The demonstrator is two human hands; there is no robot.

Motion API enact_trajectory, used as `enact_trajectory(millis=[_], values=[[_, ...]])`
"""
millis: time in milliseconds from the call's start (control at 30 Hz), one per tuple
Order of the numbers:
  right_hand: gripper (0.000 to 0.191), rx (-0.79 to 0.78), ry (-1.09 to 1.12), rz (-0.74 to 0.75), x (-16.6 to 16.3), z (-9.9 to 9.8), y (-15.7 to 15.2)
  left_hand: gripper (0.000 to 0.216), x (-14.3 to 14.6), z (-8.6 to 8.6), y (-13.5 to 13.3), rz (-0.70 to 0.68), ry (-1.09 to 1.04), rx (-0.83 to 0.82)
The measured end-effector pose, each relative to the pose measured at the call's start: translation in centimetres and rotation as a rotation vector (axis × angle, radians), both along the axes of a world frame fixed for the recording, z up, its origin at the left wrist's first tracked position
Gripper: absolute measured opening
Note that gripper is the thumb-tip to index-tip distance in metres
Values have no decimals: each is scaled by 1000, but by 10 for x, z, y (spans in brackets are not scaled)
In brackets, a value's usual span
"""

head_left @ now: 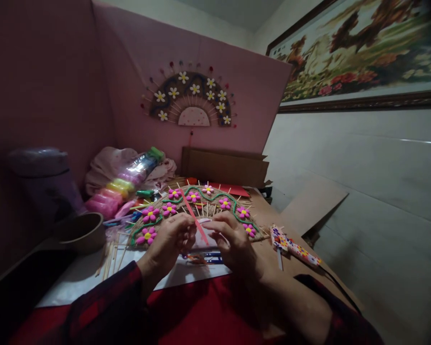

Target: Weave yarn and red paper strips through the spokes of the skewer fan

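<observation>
- Head view: the red strip (pixel 190 209) slants above the middle of the worktop (pixel 268 214), in front of the pink-flowered fan (pixel 215 195).
- The left hand (pixel 175 233) has a narrow grip, its fingertips seeming to pinch the strip about midway along.
- The right hand (pixel 233 239) is half curled, fingertips just beside the strip; whether they touch it, I cannot tell.
- The strip looks thin, so a light pinch should serve; squeezing hard could crease it.
- Best let the left hand steady it while the right does the fine work, lest it twist.
- Hold the knuckles clear of the fan's raised flowers, which might dent or come loose.
- The glue gun (pixel 297 249) lies towards the worktop's right edge; treat its tip as hot and keep the right forearm off it.
</observation>
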State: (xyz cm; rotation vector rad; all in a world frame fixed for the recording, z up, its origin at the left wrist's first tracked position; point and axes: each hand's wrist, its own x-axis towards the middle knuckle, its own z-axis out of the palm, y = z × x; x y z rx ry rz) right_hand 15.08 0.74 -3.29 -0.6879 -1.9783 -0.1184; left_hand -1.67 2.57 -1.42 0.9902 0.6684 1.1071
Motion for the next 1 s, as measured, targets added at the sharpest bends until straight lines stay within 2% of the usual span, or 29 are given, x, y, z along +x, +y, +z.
enact_trajectory(millis=[233, 400, 567, 833, 1000], values=[[19, 41, 137, 91, -5, 4, -7, 15, 3, -4, -4, -111, 93, 104], [15, -4, 134, 99, -4, 4, -6, 14, 3, -8, -5, -130, 82, 98], [14, -25, 136, 106, -3, 1, -4, 23, 4, -10, -5, -168, 149, 135], [9, -319, 239, 258, -4, 3, -5, 27, 5, -9, -4, -76, 230, 194], [9, -420, 258, 253, -7, 1, -6, 25, 4, -7, -6, -1, 243, 204]])
